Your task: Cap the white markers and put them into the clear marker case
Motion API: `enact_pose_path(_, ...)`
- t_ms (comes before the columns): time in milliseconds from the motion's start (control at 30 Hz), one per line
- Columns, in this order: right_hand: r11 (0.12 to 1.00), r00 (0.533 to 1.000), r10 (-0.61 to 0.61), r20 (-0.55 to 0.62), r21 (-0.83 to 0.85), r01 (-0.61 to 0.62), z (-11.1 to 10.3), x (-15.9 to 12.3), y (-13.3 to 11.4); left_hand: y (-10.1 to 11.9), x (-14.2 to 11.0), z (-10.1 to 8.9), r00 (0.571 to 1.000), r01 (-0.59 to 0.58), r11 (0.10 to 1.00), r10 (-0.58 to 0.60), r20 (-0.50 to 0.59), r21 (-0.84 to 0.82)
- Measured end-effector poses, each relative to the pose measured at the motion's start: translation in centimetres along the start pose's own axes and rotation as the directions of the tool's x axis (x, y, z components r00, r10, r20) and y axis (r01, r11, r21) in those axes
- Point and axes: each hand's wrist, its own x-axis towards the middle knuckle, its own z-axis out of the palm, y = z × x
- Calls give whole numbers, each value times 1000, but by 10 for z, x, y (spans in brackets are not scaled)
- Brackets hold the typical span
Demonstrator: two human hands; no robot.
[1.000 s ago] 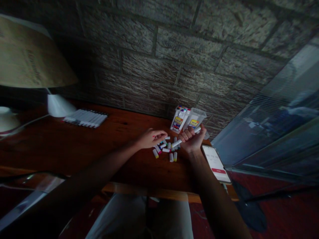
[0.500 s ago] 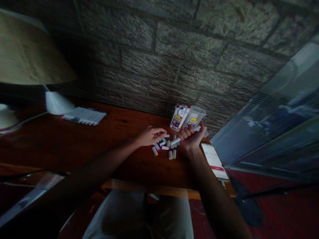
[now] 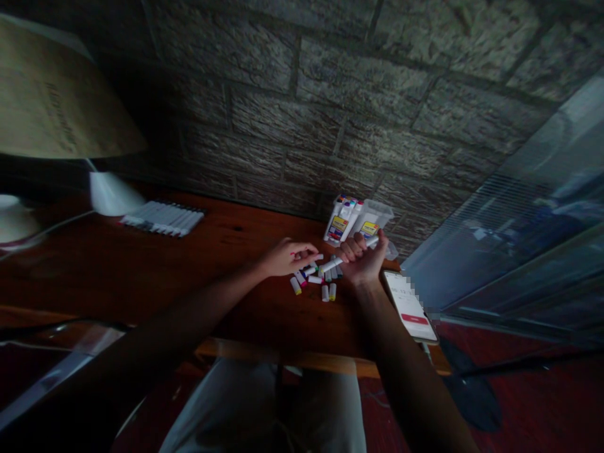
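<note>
My right hand (image 3: 361, 258) is a fist around a white marker (image 3: 333, 265) that sticks out toward the left. My left hand (image 3: 285, 257) pinches a small white cap just left of the marker's tip. Below and between both hands, several loose marker caps (image 3: 315, 281) with coloured ends lie on the wooden table (image 3: 189, 277). Two clear plastic marker boxes (image 3: 356, 222) with yellow labels stand against the brick wall behind my right hand.
A phone (image 3: 409, 305) with a lit screen lies at the table's right edge. A row of white markers (image 3: 163, 220) lies at the back left, beside a lamp base (image 3: 111, 194) under a tan shade (image 3: 56, 107). A window is on the right.
Both hands stay almost in place over the caps. My left hand's pinch has edged slightly toward the marker tip. The view shifted a little.
</note>
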Motion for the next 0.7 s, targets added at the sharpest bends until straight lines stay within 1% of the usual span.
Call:
enact_pose_path(133,999,999,-41,-11,-5,41,8,-2,3,3,-1,1,999,-31,999,32,29,-28)
enact_pose_path(333,1000,1000,-12,-20,10,13,9,-1,8,1,-1,2,999,-34,999,34,26,6)
enact_pose_path(433,997,995,10,-99,-81,-18,6,4,8,-1,-1,2,1000,-9,1000,9,-18,15)
enact_pose_path(567,971,968,-55,-246,-240,-6,-4,13,9,-7,1,2,995,50,999,-49,-89,7)
enact_pose_path(700,947,947,-87,-309,-321,-17,-15,17,11,-12,1,3,988,67,998,-64,-138,11)
